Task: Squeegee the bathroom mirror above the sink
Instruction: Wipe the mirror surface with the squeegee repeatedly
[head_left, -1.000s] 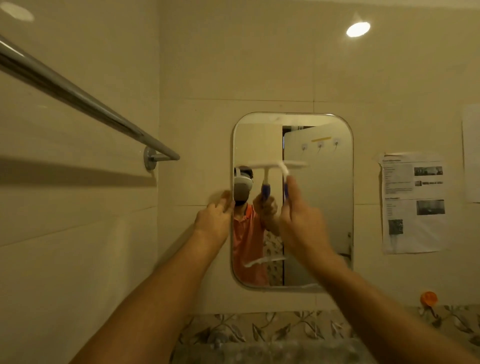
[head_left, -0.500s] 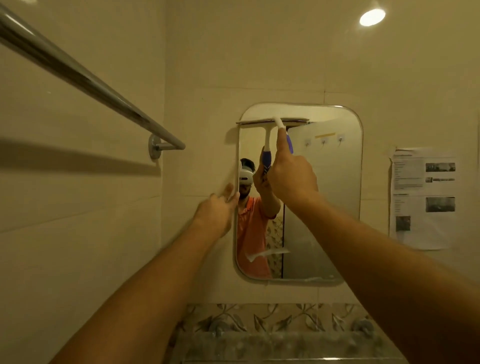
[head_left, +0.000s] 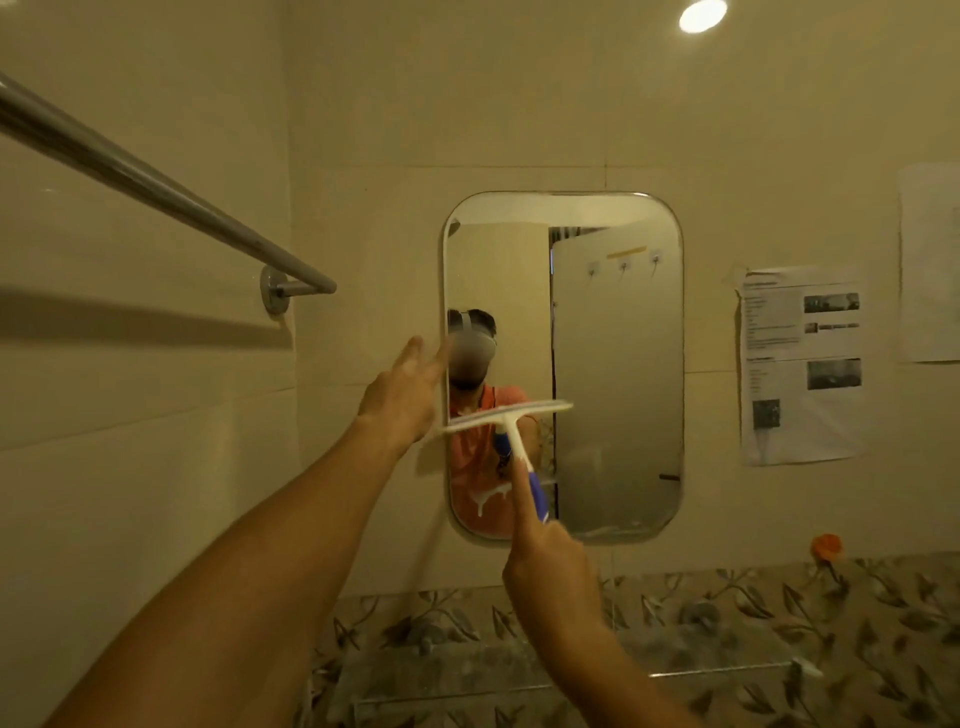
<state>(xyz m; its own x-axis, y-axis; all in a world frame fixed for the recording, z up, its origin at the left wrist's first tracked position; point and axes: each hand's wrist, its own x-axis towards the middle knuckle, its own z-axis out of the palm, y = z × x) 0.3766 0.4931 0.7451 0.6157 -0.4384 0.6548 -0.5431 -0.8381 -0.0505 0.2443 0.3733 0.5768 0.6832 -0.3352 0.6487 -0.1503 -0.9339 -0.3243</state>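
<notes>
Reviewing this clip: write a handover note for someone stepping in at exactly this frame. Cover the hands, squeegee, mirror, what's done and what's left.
Left hand: open, fingers straight, at the left edge of the mirror; I can't tell whether it touches.
Right hand: grip on the handle of the squeegee, index finger along it.
Squeegee: blade across the mirror's left half, below mid-height, slightly tilted.
Done: the glass above the blade looks clear.
To do: foam drips under the blade, with residue along the bottom edge. The lower right looks hazy and probably needs a pass.
</notes>
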